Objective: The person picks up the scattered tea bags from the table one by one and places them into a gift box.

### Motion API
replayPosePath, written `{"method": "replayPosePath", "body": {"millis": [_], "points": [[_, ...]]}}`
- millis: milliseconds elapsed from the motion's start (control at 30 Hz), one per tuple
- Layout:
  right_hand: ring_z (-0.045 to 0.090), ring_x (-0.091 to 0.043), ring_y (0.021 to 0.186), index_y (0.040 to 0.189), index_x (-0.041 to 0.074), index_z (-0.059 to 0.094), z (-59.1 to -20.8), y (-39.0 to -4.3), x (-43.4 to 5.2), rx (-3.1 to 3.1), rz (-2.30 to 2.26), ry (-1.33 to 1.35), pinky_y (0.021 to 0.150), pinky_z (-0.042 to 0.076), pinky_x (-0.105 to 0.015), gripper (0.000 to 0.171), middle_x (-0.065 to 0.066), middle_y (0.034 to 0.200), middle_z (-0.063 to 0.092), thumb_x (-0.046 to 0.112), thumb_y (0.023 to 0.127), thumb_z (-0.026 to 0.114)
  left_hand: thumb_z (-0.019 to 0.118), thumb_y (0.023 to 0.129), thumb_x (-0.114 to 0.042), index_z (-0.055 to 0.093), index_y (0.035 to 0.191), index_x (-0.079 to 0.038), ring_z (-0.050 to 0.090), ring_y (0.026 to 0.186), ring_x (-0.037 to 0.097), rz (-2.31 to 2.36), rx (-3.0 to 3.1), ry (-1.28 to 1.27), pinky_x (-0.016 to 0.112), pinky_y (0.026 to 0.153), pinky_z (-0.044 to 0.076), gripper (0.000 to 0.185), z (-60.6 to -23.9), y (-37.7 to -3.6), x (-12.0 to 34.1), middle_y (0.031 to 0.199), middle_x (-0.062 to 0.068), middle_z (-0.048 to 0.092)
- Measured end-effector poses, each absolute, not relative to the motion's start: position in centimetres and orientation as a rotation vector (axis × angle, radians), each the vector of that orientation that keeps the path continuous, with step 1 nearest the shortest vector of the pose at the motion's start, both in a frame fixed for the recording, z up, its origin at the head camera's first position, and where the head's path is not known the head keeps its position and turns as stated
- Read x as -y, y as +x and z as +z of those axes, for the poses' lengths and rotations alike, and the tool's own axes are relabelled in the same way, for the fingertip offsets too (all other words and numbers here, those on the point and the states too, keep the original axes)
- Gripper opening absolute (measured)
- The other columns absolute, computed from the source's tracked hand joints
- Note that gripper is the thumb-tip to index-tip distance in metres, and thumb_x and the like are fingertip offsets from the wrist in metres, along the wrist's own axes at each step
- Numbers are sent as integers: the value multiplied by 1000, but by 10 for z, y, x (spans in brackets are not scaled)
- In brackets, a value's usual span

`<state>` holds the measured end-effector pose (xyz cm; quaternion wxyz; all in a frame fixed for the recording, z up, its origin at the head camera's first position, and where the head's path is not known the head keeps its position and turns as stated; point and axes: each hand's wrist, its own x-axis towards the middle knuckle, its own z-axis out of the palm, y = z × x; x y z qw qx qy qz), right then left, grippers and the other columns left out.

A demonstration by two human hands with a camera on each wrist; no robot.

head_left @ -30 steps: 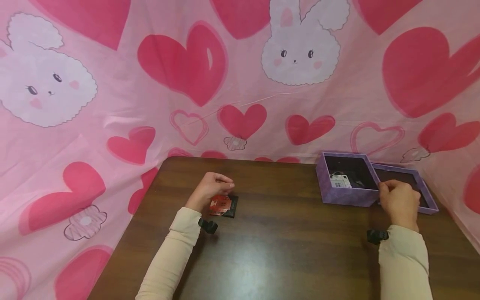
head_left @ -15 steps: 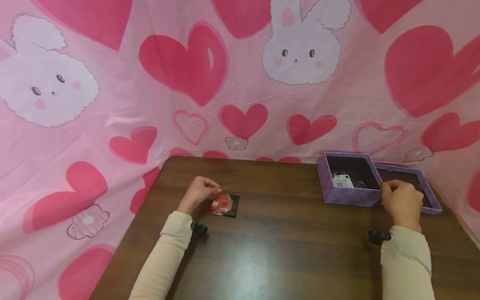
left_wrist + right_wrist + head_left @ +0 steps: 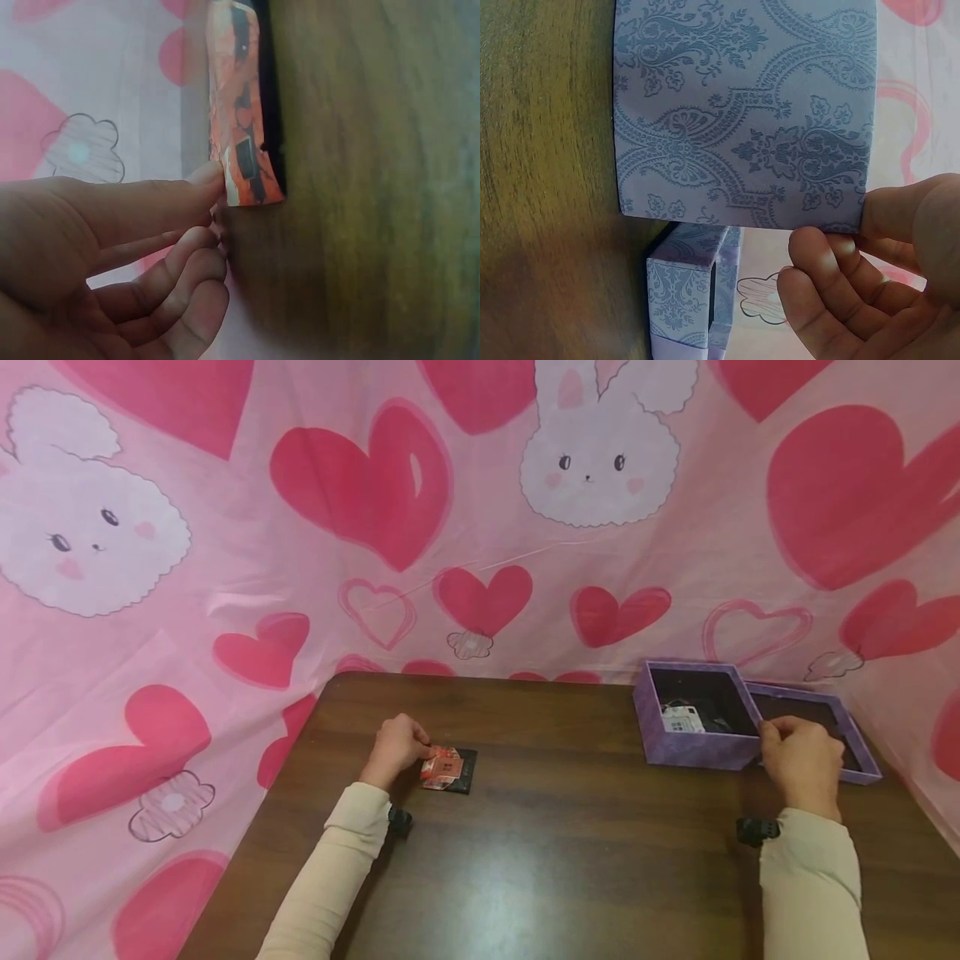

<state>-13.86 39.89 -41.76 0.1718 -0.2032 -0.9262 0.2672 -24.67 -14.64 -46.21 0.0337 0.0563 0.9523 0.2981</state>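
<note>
In the head view, a flat orange-red printed card (image 3: 445, 767) lies on a black flat piece (image 3: 467, 772) on the table's left part. My left hand (image 3: 397, 750) pinches the card's left edge between thumb and fingers; the left wrist view shows the thumb tip at one corner of the card (image 3: 238, 112). At the right stands a purple patterned box (image 3: 693, 752), open at the top, with a white item (image 3: 682, 719) and dark things inside. My right hand (image 3: 804, 764) grips the box's near right corner, its thumb on the patterned wall (image 3: 742, 127) in the right wrist view.
A purple lid (image 3: 861, 764) with a dark inside lies right of the box, partly behind my right hand. The brown wooden table (image 3: 555, 827) ends at a pink cloth (image 3: 510, 543) with hearts and rabbits, behind and at the left.
My left hand has drawn back left from above the card, then come to the card's left edge, uncovering more of the card. My right hand has stayed at the box corner.
</note>
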Motion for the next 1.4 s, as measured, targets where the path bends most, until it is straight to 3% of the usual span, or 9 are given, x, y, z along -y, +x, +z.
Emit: {"method": "replayPosePath", "body": {"millis": [267,500,700,933,1067,1200,1400], "points": [[46,-66,103,109,-10,67,-416,-142,-399,2606,736,-545,85,37,-72,36,-34,105,64,21,101,50,88,75,-8,80,82,-8,67,86,32,826,-2937,199,49,82,57,10,-456,-249,141,86,6,74],[46,-66,102,107,-9,68,-416,-142,-398,2603,735,-540,85,37,-70,36,-33,103,65,21,101,50,85,78,-9,77,73,-11,64,79,28,714,-2947,230,46,74,57,10,-450,-255,139,80,3,70],[45,-66,102,107,-9,68,-417,-142,-396,2611,750,-542,85,37,-69,36,-33,102,66,21,101,51,68,82,-3,69,62,-12,60,72,26,635,-2971,272,43,68,55,22,-450,-258,139,67,1,64],[45,-66,102,107,-10,68,-420,-140,-396,2623,745,-544,84,37,-70,36,-34,104,65,21,101,51,60,83,-2,56,52,-9,46,59,21,686,-2918,244,34,55,43,32,-449,-252,140,55,1,47],[44,-66,103,108,-10,67,-418,-140,-397,2615,747,-546,85,36,-70,36,-35,106,64,21,101,51,68,82,0,67,60,-4,51,51,15,912,-2827,203,28,48,46,23,-446,-250,141,54,0,55],[45,-66,103,108,-10,67,-416,-139,-396,2613,746,-548,86,36,-70,36,-34,106,64,20,101,51,77,81,2,76,80,1,63,53,15,1095,-2725,142,32,53,58,2,-446,-250,141,67,6,67],[45,-65,103,108,-10,67,-415,-137,-396,2621,746,-557,85,37,-70,36,-34,107,64,20,101,51,78,81,5,79,90,1,66,59,17,1222,-2648,106,37,59,61,9,-446,-249,142,77,10,71]]}}
